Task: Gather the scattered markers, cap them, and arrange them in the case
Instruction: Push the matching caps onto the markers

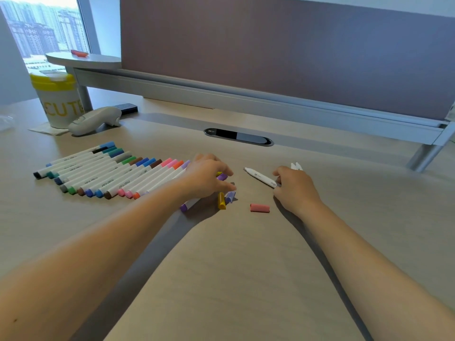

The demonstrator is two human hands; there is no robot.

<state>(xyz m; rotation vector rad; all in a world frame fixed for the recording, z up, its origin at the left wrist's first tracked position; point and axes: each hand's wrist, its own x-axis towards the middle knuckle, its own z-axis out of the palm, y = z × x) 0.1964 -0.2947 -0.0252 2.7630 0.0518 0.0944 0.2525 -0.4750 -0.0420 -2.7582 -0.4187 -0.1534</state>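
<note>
Purple and yellow markers (222,176) half-hidden under the left hand (209,175); cup lettering (62,109) partly cut off.

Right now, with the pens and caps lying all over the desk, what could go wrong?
The uncapped marker in the right hand has its tip bare, so it might mark the desk or dry out. The pink cap lies alone and could roll away. The left hand is reaching over the row of capped markers and may nudge them out of line.
</note>
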